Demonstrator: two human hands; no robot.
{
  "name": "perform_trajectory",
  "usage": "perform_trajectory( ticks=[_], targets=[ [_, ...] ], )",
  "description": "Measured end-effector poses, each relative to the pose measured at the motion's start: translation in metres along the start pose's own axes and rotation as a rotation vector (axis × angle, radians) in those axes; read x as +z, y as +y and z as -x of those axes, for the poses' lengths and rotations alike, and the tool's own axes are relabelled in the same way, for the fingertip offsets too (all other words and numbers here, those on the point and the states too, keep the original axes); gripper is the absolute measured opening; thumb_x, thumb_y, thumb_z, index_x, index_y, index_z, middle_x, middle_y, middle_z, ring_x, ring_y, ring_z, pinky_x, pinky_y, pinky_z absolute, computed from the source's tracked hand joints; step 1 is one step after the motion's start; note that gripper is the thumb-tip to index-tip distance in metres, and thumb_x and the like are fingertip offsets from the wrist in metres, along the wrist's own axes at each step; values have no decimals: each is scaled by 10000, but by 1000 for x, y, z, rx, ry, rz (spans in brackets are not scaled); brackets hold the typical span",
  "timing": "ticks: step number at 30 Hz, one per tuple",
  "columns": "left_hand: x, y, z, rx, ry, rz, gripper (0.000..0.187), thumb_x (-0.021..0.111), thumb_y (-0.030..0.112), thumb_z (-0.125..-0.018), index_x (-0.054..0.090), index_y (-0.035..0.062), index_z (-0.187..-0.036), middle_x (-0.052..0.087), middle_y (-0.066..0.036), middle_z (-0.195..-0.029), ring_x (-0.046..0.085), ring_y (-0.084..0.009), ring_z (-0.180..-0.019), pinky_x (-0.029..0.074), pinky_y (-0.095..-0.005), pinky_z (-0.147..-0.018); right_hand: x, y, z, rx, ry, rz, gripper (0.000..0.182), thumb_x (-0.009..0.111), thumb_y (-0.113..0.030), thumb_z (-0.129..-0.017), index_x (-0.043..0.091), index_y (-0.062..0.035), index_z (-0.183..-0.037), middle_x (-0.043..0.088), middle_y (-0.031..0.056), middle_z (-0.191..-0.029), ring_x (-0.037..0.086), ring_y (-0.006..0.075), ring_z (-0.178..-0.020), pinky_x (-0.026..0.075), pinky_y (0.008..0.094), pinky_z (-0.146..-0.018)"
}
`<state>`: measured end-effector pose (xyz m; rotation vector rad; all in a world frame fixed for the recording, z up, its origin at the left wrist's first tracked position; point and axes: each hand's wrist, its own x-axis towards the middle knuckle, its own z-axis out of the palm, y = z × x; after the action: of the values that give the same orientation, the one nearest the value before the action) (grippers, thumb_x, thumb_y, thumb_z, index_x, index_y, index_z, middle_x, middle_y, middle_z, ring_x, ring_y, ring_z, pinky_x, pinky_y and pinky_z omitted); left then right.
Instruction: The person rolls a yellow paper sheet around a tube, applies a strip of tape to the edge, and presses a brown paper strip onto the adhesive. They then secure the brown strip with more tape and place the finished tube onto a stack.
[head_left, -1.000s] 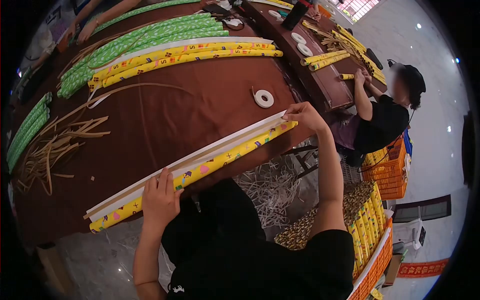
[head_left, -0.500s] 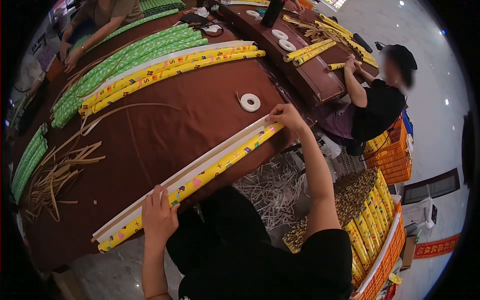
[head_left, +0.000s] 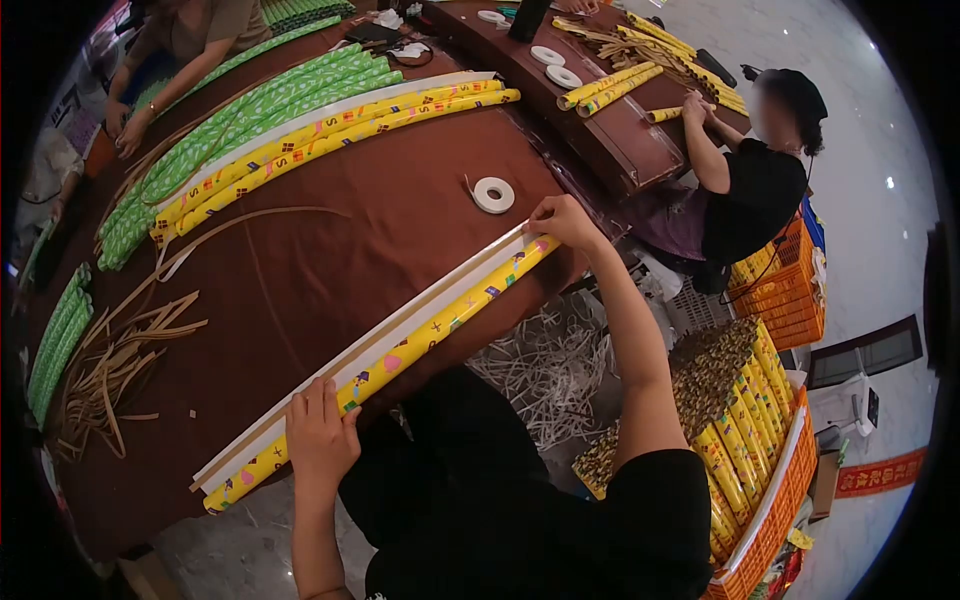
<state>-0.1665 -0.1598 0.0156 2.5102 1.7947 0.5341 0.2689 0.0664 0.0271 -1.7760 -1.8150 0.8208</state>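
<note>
Both hands point(head_left: 321, 432) on yellow roll point(head_left: 425, 332) ends

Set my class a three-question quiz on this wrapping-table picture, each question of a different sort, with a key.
1. True or false: the left hand and right hand rest at opposite ends of the yellow roll.
2. The tape ring nearest the right hand lies: A) on the table B) in the orange crate C) on the floor.
3. Fill in: the rolls stacked beyond the yellow ones at the table's far side are ____.

Key: 1 true; 2 A; 3 green.
</note>
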Motion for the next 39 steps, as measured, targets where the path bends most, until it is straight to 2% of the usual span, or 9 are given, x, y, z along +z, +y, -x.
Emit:
perform_trajectory(
  ticks=[10, 13, 16, 19, 23, 27, 33, 36, 39],
  targets=[
    [-2, 1, -1, 4, 2, -16, 473, 705, 165, -801, 570, -65, -1191, 568, -183, -1188, 536, -332, -947, 452, -420, -855, 3, 10, -9, 11, -21, 59, 187, 793, -186, -672, 740, -38, -774, 698, 108, -733, 666, 199, -686, 511, 344, -676],
    [0, 0, -1, -2, 4, 0, 470, 708, 177, -803, 577, -66, -1183, 573, -178, -1185, 536, -328, -941, 454, -410, -856, 3, 8, -2, -186, 237, 377, 206, 805, -234, -653, 740, -66, -752, 693, 75, -700, 668, 201, -685, 496, 355, -689],
    [-1, 2, -1, 6, 16, -24, 465, 703, 184, -804, 583, -71, -1175, 577, -174, -1181, 536, -325, -934, 454, -410, -859, -8, 24, -10, 126, 176, 236, 256, 821, -249, -625, 729, -88, -801, 719, 59, -851, 684, 197, -764, 492, 358, -707],
    [0, 1, 0, 15, 20, -16, 466, 697, 184, -803, 584, -76, -1172, 580, -174, -1175, 536, -327, -931, 453, -412, -857, 8, 64, -18, 94, 344, -100, 328, 825, -213, -619, 712, -80, -896, 722, 47, -920, 685, 177, -814, 494, 341, -725],
    [2, 1, 1, 12, 13, 25, 460, 685, 114, -795, 552, -76, -1192, 559, -200, -1190, 522, -354, -951, 445, -450, -858, 16, 70, -22, 164, 434, -79, 330, 797, -168, -648, 702, -77, -951, 718, 35, -881, 684, 179, -846, 492, 319, -777],
    [2, 2, 2, 0, 24, -20, 466, 695, 174, -797, 575, -74, -1173, 567, -172, -1192, 531, -339, -933, 450, -425, -854, 10, 24, -1, 252, 416, 278, 289, 760, -212, -653, 755, -152, -935, 681, 40, -1038, 593, 285, -1030, 415, 466, -918],
    [6, 3, 4, -8, 34, -6, 473, 672, 118, -795, 540, -69, -1209, 561, -203, -1192, 533, -374, -977, 436, -467, -902, 18, 9, 11, 214, 500, 398, 254, 741, -228, -663, 767, -165, -907, 645, 49, -1113, 521, 310, -1132, 374, 500, -952],
    [8, 1, 5, 8, 42, -47, 482, 688, 157, -794, 560, -75, -1197, 566, -198, -1199, 535, -360, -955, 444, -447, -883, 19, 5, 11, 277, 512, 306, 262, 734, -210, -667, 764, -155, -921, 674, 50, -1052, 578, 303, -1058, 395, 488, -931],
    [10, -1, 6, 33, 68, -102, 497, 708, 204, -787, 586, -79, -1177, 576, -194, -1199, 538, -341, -916, 455, -426, -852, 30, 79, -19, 144, 604, -92, 252, 662, -134, -697, 747, -125, -934, 726, 68, -906, 682, 267, -890, 462, 408, -833]
  ],
)
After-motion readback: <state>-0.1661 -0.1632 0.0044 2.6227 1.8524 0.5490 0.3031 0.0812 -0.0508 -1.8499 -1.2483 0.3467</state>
